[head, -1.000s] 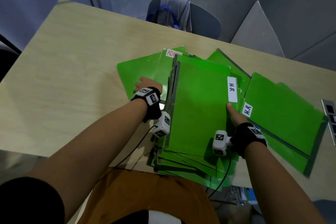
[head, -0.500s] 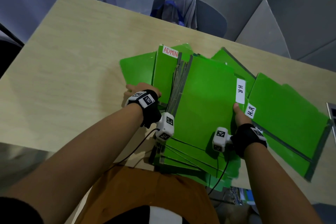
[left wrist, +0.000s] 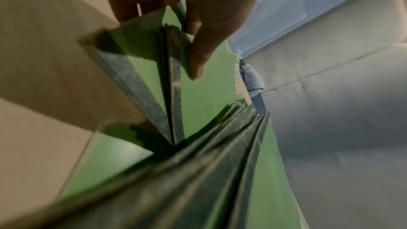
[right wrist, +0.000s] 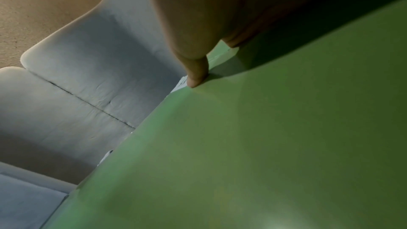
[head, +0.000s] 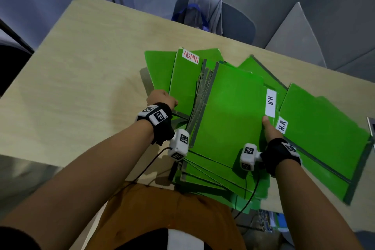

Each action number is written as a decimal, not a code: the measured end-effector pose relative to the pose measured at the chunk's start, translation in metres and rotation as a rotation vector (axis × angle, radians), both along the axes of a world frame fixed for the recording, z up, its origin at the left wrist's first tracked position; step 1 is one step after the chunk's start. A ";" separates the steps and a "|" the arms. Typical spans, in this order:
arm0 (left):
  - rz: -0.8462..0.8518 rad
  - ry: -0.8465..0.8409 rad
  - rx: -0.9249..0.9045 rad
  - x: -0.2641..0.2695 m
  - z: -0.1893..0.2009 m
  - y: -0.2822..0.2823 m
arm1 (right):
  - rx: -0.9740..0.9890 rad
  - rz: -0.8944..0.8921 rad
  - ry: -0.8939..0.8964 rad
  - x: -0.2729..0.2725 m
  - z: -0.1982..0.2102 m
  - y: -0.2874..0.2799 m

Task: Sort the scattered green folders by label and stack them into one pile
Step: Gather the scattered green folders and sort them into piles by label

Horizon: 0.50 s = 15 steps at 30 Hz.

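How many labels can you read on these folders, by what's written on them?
ADMIN label: 1
H.R labels: 2
Total: 3 readable labels; other folders in the stack hide theirs.

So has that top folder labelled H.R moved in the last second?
Yes. The top H.R folder has shifted right, toward the other H.R folder lying on the table, fully uncovering the ADMIN label.
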<state>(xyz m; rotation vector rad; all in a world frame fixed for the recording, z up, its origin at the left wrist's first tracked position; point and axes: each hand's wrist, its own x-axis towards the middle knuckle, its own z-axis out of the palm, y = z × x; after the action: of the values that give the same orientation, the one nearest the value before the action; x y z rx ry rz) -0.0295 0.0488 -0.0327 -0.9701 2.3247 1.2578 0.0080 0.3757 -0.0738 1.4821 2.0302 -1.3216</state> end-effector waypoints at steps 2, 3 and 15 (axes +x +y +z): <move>0.001 0.100 -0.048 -0.010 0.012 -0.012 | -0.014 0.011 0.002 -0.001 0.004 0.002; -0.021 0.140 -0.085 -0.019 0.018 -0.021 | -0.023 0.018 -0.005 -0.002 0.010 0.000; 0.000 0.173 -0.011 -0.063 0.053 -0.125 | -0.108 -0.002 0.028 -0.002 0.008 0.004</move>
<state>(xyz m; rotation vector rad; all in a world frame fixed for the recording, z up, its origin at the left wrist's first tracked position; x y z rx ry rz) -0.0924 -0.0758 0.0205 -0.8964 2.4632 1.3797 0.0060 0.3802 -0.0653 1.4255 1.9416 -1.4367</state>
